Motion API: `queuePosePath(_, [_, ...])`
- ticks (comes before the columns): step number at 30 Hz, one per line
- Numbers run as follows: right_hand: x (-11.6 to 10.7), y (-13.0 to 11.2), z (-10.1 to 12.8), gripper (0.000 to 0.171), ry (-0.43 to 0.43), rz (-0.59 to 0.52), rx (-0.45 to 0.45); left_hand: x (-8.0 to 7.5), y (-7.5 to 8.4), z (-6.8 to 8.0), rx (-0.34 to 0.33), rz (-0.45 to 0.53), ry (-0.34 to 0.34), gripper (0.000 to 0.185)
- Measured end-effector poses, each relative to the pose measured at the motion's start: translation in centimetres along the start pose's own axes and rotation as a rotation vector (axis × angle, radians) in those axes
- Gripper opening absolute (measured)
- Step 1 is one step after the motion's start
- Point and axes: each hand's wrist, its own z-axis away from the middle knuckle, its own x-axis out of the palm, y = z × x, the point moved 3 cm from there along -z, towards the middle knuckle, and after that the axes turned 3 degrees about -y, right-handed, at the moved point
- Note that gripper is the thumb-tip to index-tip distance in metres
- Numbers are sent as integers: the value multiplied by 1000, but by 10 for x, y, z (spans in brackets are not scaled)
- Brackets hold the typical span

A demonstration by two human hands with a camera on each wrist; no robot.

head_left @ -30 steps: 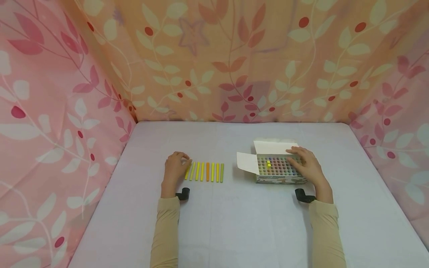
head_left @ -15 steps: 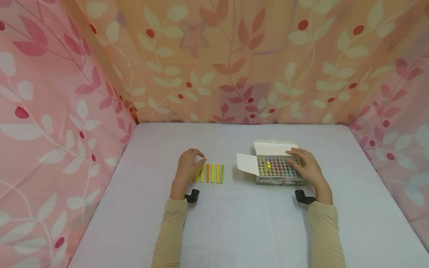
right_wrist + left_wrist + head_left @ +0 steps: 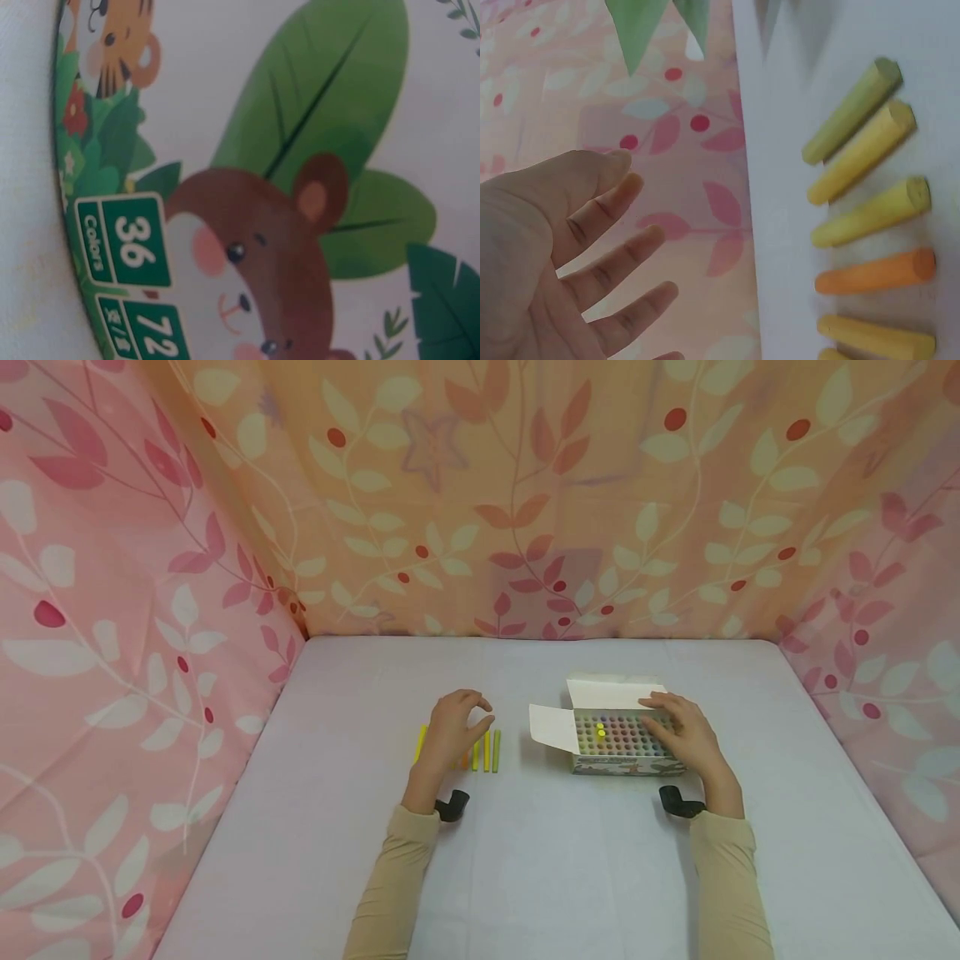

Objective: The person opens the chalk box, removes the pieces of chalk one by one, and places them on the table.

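Observation:
My left hand [image 3: 450, 731] hovers above a row of chalk sticks on the table, its fingers loosely bent with nothing between them. It covers part of the row; a yellow stick [image 3: 421, 739] shows on its left and a green stick [image 3: 497, 752] at the right end. In the left wrist view, an orange stick [image 3: 875, 271] lies among yellow and green ones, apart from the fingers. My right hand [image 3: 686, 735] holds the right end of the chalk box [image 3: 626, 765], thumb over the top. Two yellow sticks [image 3: 601, 729] stand higher than the others inside.
The box's left flap [image 3: 553, 727] and back flap [image 3: 615, 693] stand folded outward. Its printed side [image 3: 247, 262] fills the right wrist view. Black wrist mounts [image 3: 452, 806] sit beside both wrists. Floral curtains [image 3: 487, 502] enclose the white table [image 3: 547, 877].
My left hand has left the leftmost chalk stick and moved right along the row, uncovering the left end and covering its middle. The right hand stays on the box.

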Motion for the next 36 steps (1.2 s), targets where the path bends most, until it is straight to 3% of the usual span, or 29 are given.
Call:
queuePosePath(16, [0, 1, -1, 34, 7, -7, -4, 15, 55, -14, 169, 36, 105, 13])
queuePosePath(29, [0, 2, 0, 39, -13, -22, 15, 46, 96, -29, 269, -30, -46, 12])
queuePosePath(36, [-1, 1, -1, 45, -23, -34, 46, 60, 110, -40, 307, -100, -107, 14])
